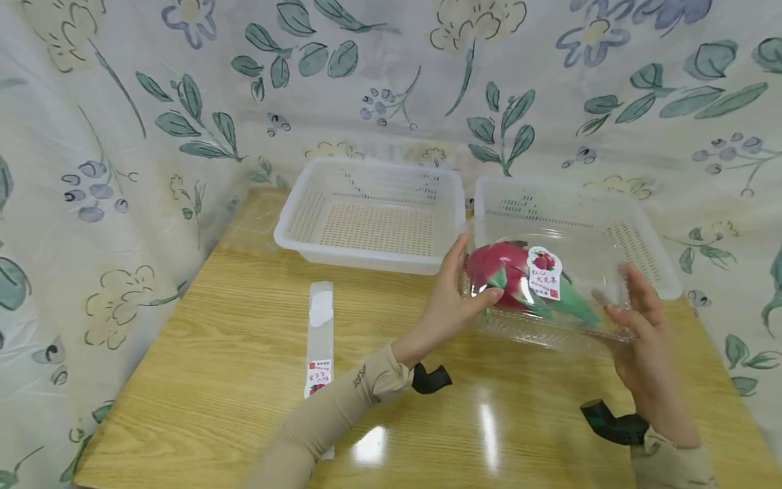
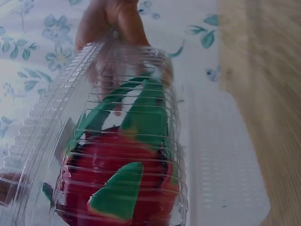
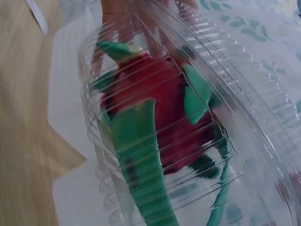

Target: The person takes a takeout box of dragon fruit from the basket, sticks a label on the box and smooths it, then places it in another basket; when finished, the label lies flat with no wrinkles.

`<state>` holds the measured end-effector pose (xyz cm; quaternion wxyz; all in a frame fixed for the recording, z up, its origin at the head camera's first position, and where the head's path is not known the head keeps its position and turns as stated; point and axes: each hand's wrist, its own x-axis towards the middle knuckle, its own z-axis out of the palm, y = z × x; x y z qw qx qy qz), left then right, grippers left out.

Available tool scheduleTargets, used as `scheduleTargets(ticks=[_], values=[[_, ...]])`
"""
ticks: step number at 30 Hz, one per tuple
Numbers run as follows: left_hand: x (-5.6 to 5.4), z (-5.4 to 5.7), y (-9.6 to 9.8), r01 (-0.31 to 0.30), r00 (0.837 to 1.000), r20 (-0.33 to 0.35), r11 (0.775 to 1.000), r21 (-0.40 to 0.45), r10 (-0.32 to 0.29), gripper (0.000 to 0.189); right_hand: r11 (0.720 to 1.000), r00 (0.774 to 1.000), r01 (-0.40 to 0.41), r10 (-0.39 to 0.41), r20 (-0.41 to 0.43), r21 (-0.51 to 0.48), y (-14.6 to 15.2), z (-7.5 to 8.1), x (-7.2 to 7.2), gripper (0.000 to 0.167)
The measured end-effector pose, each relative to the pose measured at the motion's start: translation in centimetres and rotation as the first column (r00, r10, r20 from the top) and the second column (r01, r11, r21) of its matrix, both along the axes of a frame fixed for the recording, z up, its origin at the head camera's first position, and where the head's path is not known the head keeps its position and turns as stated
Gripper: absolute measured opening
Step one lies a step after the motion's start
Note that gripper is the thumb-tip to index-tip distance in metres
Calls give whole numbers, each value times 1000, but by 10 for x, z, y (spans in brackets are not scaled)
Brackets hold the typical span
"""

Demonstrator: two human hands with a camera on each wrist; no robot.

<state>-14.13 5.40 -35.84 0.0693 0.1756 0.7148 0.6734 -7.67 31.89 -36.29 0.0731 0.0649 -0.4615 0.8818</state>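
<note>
A clear plastic clamshell box is held up between both hands, tilted, over the front of the right basket. Inside lies a red dragon fruit with green scales, and a white label with a fruit picture is on the lid above it. My left hand grips the box's left end, thumb on the near side. At the opposite end my right hand holds the box with curled fingers. In the right wrist view the ribbed side of the box covers the fruit.
Two white perforated baskets, the left basket and the right basket, stand at the table's back. A label strip lies on the wooden table. Clear plastic sits at the back left, before a floral cloth.
</note>
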Motion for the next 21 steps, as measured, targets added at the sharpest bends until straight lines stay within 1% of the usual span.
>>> scheduleTargets(ticks=[2,4,6,9,12,13,15,18,21], values=[[-5,0,10,-5,1000,-27,1000,10,5,90,999,1000,-15,15,-2,-32,10,3,-5,59],[-10,-1,17,-9,999,-42,1000,14,10,88,997,1000,-11,12,13,-75,18,7,-10,58],[-14,-2,23,-2,999,-53,999,42,4,81,997,1000,0,3,31,-83,25,10,-16,56],[-19,-3,28,-1,998,-64,998,67,5,66,992,995,20,-8,100,-126,37,16,-27,52],[-24,-6,33,-25,995,-93,998,66,31,54,992,986,25,-4,168,-124,49,23,-42,49],[-25,-9,35,-35,994,-100,998,58,40,52,993,981,39,-16,195,-113,53,26,-47,49],[-30,-15,39,-59,990,-122,997,39,64,51,995,974,44,-24,223,-85,61,29,-59,49],[-35,-26,45,-91,985,-144,996,13,92,56,998,965,62,-65,255,20,72,32,-76,55],[-40,-37,51,-114,979,-175,993,-17,109,68,986,952,64,-107,286,156,83,32,-92,60]])
